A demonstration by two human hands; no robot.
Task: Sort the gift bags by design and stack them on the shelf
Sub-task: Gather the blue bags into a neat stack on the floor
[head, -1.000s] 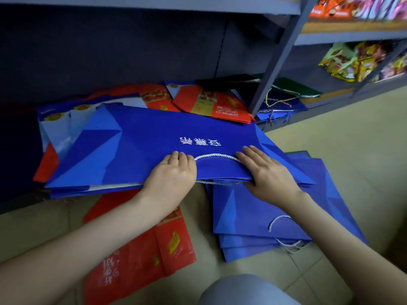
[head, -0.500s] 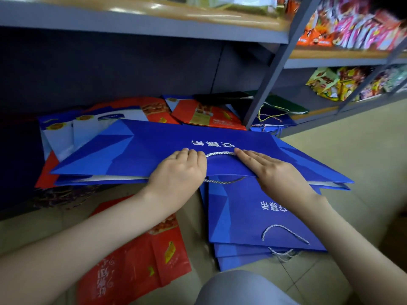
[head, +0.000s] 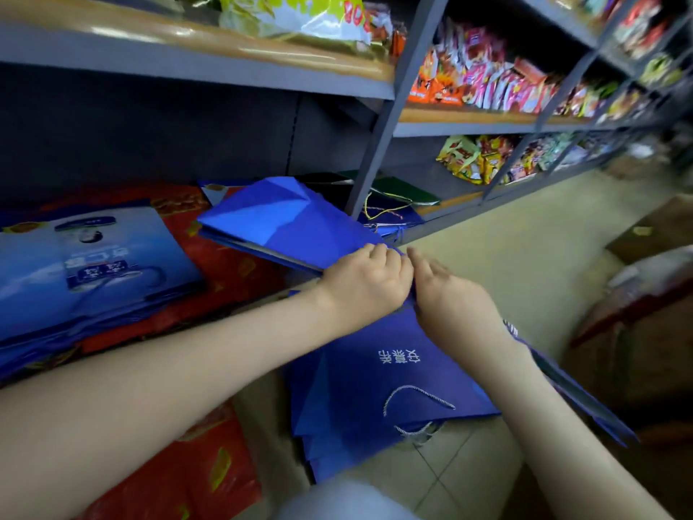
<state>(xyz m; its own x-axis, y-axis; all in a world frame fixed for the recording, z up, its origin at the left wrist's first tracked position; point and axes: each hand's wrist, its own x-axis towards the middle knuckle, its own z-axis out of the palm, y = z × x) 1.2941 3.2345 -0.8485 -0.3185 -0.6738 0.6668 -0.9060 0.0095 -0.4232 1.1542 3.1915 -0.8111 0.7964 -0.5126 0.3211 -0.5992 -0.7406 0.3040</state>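
Bottom shelf (head: 262,294): blue bag (head: 285,223) swung endwise since; left hand (head: 365,283), right hand (head: 450,302) clamped on it.

Matt blue paper bag (head: 285,223), grey metal shelf (head: 195,65), seemingly glossy snack packets (head: 487,84)

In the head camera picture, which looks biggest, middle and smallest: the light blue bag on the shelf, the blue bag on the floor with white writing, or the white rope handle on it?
1 and 2. The light blue bag and the blue floor bag look alike in size; arms and the frame edge hide parts of both, so no ranking.
3. The white rope handle, clearly smallest.
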